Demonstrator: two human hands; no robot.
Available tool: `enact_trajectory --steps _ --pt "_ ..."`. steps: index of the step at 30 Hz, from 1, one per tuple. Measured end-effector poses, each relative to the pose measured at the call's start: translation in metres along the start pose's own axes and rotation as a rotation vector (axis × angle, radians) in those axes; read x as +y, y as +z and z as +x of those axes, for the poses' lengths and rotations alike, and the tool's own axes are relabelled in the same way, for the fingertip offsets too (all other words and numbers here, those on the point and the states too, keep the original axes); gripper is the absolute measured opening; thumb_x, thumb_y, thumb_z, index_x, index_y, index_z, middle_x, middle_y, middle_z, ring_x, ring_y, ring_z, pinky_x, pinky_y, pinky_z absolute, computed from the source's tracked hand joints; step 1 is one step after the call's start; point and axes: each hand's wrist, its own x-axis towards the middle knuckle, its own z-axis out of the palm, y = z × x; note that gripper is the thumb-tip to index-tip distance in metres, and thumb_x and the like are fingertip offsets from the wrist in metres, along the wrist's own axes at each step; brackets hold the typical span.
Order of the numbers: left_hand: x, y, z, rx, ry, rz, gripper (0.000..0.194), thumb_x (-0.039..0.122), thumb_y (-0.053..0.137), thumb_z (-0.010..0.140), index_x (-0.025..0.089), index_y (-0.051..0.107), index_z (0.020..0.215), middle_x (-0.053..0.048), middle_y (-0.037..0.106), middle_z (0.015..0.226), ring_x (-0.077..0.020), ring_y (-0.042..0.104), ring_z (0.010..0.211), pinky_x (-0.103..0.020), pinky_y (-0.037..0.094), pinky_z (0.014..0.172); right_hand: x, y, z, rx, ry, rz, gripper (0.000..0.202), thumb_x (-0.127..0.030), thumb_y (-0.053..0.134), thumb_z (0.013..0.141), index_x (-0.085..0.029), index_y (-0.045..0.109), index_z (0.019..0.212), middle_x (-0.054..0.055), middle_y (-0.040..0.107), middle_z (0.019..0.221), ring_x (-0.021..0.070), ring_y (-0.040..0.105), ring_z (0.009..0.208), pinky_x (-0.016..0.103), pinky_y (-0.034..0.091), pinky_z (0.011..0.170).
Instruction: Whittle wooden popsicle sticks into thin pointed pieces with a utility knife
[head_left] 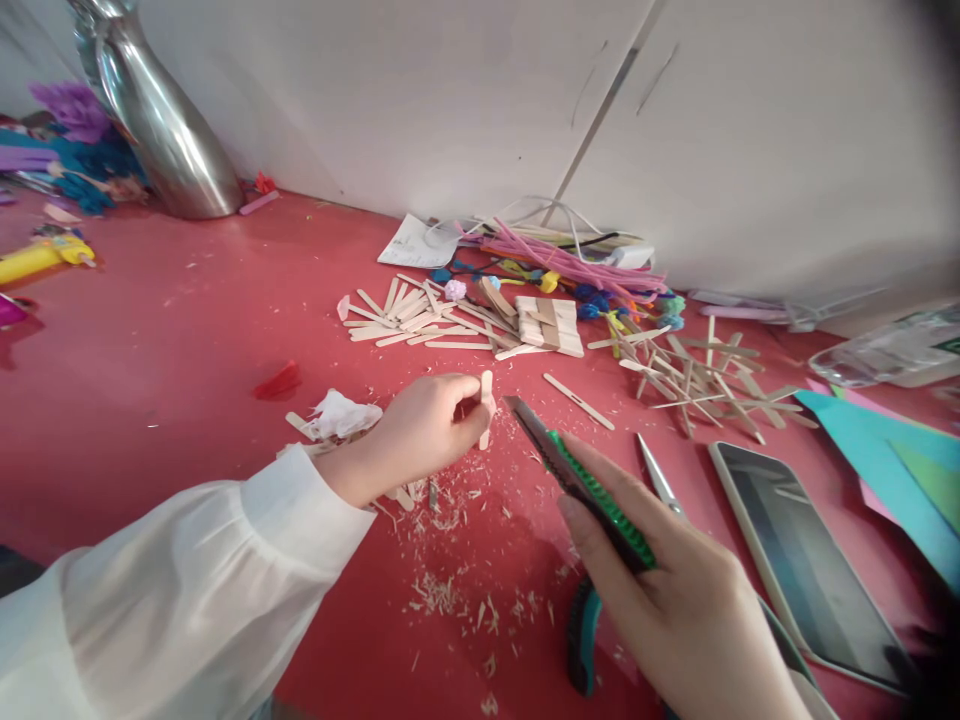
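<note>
Near the middle, my left hand (pixel 427 425) pinches a short wooden craft stick (pixel 486 385) that stands upright between thumb and fingers. My right hand (pixel 667 560) is wrapped round a green and black utility knife (pixel 600 500). The knife's blade (pixel 529 420) is out, its tip a little to the right of the stick and apart from it. Wood shavings (pixel 442 590) are scattered on the red table (pixel 187 350) below my hands. A single stick with a slot in it (pixel 577 400) lies beyond the blade.
Behind are piled craft sticks (pixel 409 315), pink pipe cleaners (pixel 562 265) and crossed sticks (pixel 705 380). At right lie a phone (pixel 802 560), a pointed metal tool (pixel 658 470), coloured paper (pixel 892 450) and a clear bottle (pixel 885 350). A steel jug (pixel 165 130) and yellow glue gun (pixel 45 258) are left.
</note>
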Motion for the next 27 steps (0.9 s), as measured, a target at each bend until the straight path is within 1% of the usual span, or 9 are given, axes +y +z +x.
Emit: enact_trajectory --steps 4,7,9,12,14,17,21,24,27 --pt "0.0001 0.0032 0.0006 -0.039 -0.026 0.051 0.020 0.022 0.048 0.082 0.015 0.055 0.065 -0.003 0.060 0.075 -0.0121 0.055 0.066 -0.025 0.041 0.062 -0.0038 -0.0030 0.0026 0.038 0.071 0.015 0.037 -0.037 0.050 0.080 -0.027 0.059 0.114 -0.004 0.066 0.068 0.0038 0.030 0.022 0.020 0.037 0.027" --pt "-0.0012 0.0045 -0.0002 -0.054 -0.033 0.063 0.023 0.024 0.047 0.083 0.015 0.052 0.062 -0.001 0.057 0.065 -0.0110 0.052 0.058 -0.024 0.038 0.056 -0.0053 -0.0038 0.0028 0.060 0.090 0.018 0.037 -0.038 0.051 0.079 -0.027 0.061 0.112 -0.005 0.060 0.059 0.0043 0.030 0.023 0.020 0.036 0.026" --pt "-0.0022 0.0038 -0.0012 -0.044 -0.033 0.022 0.023 0.026 0.044 0.085 0.016 0.050 0.066 0.000 0.057 0.062 -0.0105 0.052 0.055 -0.024 0.037 0.054 -0.0049 -0.0041 0.0029 0.068 0.094 0.029 0.037 -0.039 0.052 0.079 -0.027 0.061 0.113 -0.006 0.057 0.057 0.0043 0.029 0.023 0.019 0.034 0.025" --pt "-0.0033 0.0015 -0.0024 -0.024 -0.012 -0.101 0.028 0.029 0.035 0.091 0.017 0.048 0.070 0.000 0.060 0.067 -0.0103 0.055 0.060 -0.024 0.040 0.060 -0.0034 -0.0046 0.0033 0.072 0.089 0.041 0.038 -0.039 0.053 0.079 -0.027 0.060 0.114 -0.006 0.055 0.056 0.0043 0.027 0.023 0.019 0.033 0.024" --pt "-0.0035 0.0002 -0.0027 -0.020 -0.017 -0.165 0.031 0.031 0.030 0.093 0.017 0.047 0.071 0.000 0.058 0.065 -0.0099 0.054 0.059 -0.024 0.041 0.061 -0.0029 -0.0048 0.0038 0.066 0.083 0.045 0.039 -0.038 0.053 0.079 -0.027 0.059 0.115 -0.006 0.056 0.057 0.0042 0.028 0.023 0.019 0.033 0.024" --pt "-0.0033 -0.0006 -0.0025 -0.022 -0.040 -0.221 0.033 0.036 0.027 0.094 0.017 0.049 0.076 0.003 0.050 0.057 -0.0089 0.049 0.051 -0.023 0.039 0.055 -0.0030 -0.0049 0.0043 0.055 0.075 0.058 0.038 -0.038 0.052 0.079 -0.027 0.059 0.116 -0.004 0.061 0.063 0.0038 0.028 0.023 0.020 0.034 0.023" --pt "-0.0019 -0.0008 -0.0017 -0.070 -0.027 -0.266 0.035 0.033 0.029 0.093 0.017 0.046 0.067 0.003 0.050 0.057 -0.0084 0.048 0.053 -0.023 0.040 0.060 -0.0020 -0.0037 0.0040 0.040 0.053 0.087 0.038 -0.037 0.053 0.079 -0.029 0.059 0.116 -0.002 0.068 0.075 0.0037 0.028 0.023 0.020 0.032 0.021" --pt "-0.0015 -0.0002 -0.0015 -0.122 -0.050 -0.314 0.028 0.026 0.033 0.090 0.017 0.044 0.065 0.003 0.049 0.060 -0.0080 0.047 0.055 -0.023 0.039 0.059 0.0005 -0.0012 0.0025 0.009 0.072 0.104 0.038 -0.037 0.053 0.080 -0.028 0.058 0.117 0.001 0.068 0.087 0.0023 0.030 0.024 0.019 0.030 0.022" --pt "-0.0034 0.0015 -0.0012 -0.143 -0.081 -0.351 0.019 0.024 0.037 0.087 0.017 0.046 0.071 0.003 0.048 0.062 -0.0077 0.044 0.053 -0.022 0.038 0.055 0.0027 0.0009 0.0015 -0.030 0.082 0.120 0.037 -0.037 0.051 0.082 -0.024 0.058 0.116 0.003 0.067 0.090 0.0006 0.028 0.025 0.019 0.034 0.026"
